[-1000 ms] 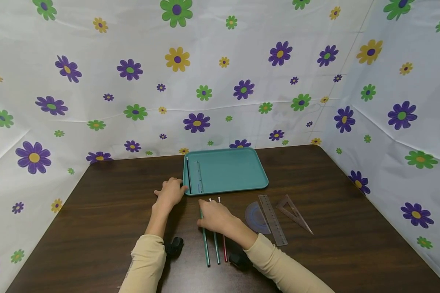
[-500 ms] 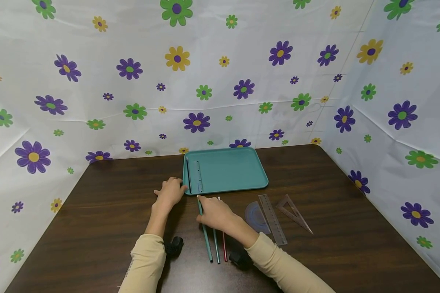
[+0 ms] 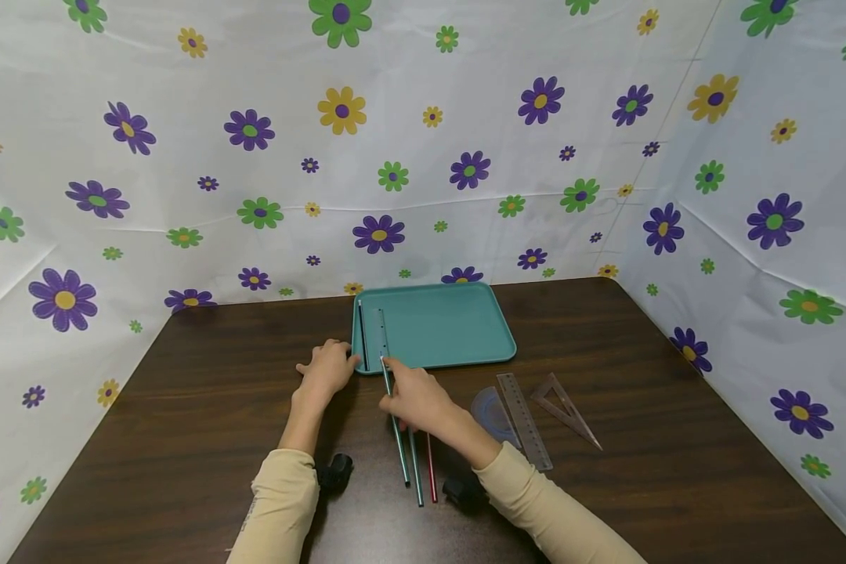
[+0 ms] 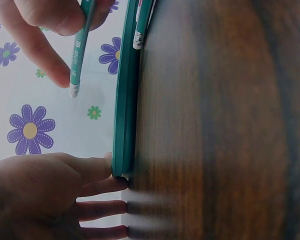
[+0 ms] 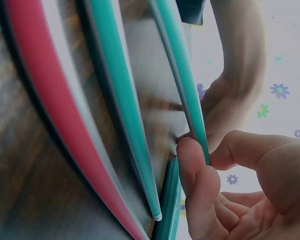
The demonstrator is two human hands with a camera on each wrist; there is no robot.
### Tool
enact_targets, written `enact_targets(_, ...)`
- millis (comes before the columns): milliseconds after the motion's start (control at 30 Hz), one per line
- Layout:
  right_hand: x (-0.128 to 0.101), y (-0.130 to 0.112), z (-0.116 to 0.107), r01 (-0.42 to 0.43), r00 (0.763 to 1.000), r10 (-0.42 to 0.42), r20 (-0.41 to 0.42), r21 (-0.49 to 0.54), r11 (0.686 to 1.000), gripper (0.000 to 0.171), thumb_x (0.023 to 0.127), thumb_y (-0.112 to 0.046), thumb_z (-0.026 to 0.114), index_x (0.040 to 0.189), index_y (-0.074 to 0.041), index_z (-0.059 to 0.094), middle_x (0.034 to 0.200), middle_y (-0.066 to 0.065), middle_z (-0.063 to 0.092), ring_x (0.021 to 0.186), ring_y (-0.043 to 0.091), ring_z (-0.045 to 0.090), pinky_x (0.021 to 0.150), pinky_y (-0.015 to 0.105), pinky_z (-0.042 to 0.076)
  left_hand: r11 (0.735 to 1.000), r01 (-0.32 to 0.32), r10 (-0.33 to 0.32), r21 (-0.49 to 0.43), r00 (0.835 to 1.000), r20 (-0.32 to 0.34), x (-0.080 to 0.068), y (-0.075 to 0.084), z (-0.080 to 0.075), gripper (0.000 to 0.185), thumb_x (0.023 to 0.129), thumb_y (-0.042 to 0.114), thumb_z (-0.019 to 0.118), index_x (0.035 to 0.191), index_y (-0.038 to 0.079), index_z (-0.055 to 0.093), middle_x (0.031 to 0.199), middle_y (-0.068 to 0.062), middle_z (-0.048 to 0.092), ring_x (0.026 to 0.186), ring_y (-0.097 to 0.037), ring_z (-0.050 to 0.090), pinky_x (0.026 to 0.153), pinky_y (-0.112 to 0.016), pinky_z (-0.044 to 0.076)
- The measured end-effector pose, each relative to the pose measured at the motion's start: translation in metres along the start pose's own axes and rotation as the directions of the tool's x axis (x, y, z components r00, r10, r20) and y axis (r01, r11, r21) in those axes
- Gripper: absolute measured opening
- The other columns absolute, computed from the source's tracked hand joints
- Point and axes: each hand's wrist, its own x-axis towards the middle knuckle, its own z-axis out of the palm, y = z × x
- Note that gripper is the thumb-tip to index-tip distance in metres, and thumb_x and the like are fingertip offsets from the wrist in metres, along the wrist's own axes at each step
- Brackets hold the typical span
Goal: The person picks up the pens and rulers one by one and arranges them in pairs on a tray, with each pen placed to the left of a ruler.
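Note:
My right hand (image 3: 420, 398) pinches a green pencil (image 5: 182, 75) between thumb and fingers. Its white eraser end points away from me and overlaps the tray's near edge in the head view. At the near left corner of the teal tray (image 3: 451, 325), my left hand (image 3: 327, 368) rests with its thumb at the rim and its fingers extended down to the table. Inside the tray, along its left side, lie a dark pencil (image 3: 364, 337) and a clear ruler (image 3: 383, 329). Another green pencil (image 3: 417, 474) and a red pencil (image 3: 432, 474) lie on the table below my right hand.
Right of the right hand lie a protractor (image 3: 492, 413), a second clear ruler (image 3: 526, 423) and a set square (image 3: 567, 413). A flowered sheet (image 3: 423, 157) stands behind the brown table (image 3: 183, 439) and along its sides.
My right hand has raised the green pencil and moved it forward, bringing its eraser end from the table to over the tray's near edge. The left hand stays at the tray corner.

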Motion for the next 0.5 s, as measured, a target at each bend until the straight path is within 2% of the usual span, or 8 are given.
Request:
enact_targets(133, 0.002, 0.000, -0.004, 0.010, 1.000, -0.010, -0.005, 0.037, 0.999, 0.073, 0.092, -0.012, 0.063, 0.156, -0.007, 0.029, 0.065, -0.001, 0.064, 0.039, 0.016, 0.058, 0.038, 0.027, 0.048, 1.000, 0.004, -0.004, -0.003, 1.000, 0.000, 0.000, -0.001, -0.001, 0.049, 0.103, 0.027, 0.053, 0.141, -0.004, 0.051, 0.149, -0.028, 0.042, 0.139, -0.055, 0.031, 0.102, -0.085, 0.017)
enact_targets(267, 0.003, 0.000, -0.008, 0.019, 1.000, -0.019, -0.010, 0.060, 0.998, 0.076, 0.090, -0.012, 0.063, 0.157, -0.011, 0.027, 0.066, -0.001, 0.062, 0.044, 0.024, 0.062, 0.039, 0.026, 0.048, 1.000, 0.004, -0.003, -0.009, 1.000, 0.002, 0.001, -0.003, 0.001, 0.050, 0.104, 0.028, 0.052, 0.142, -0.003, 0.050, 0.151, -0.028, 0.040, 0.140, -0.054, 0.030, 0.102, -0.085, 0.014)
enact_targets(500, 0.007, 0.001, -0.016, 0.016, 1.000, -0.015, -0.005, 0.136, 0.991, 0.084, 0.089, -0.009, 0.065, 0.160, -0.014, 0.020, 0.076, 0.008, 0.061, 0.048, 0.028, 0.061, 0.043, 0.031, 0.051, 1.000, -0.001, 0.001, -0.008, 1.000, 0.013, 0.001, -0.003, 0.001, 0.050, 0.104, 0.028, 0.052, 0.144, -0.002, 0.049, 0.151, -0.027, 0.039, 0.140, -0.054, 0.029, 0.103, -0.085, 0.014)
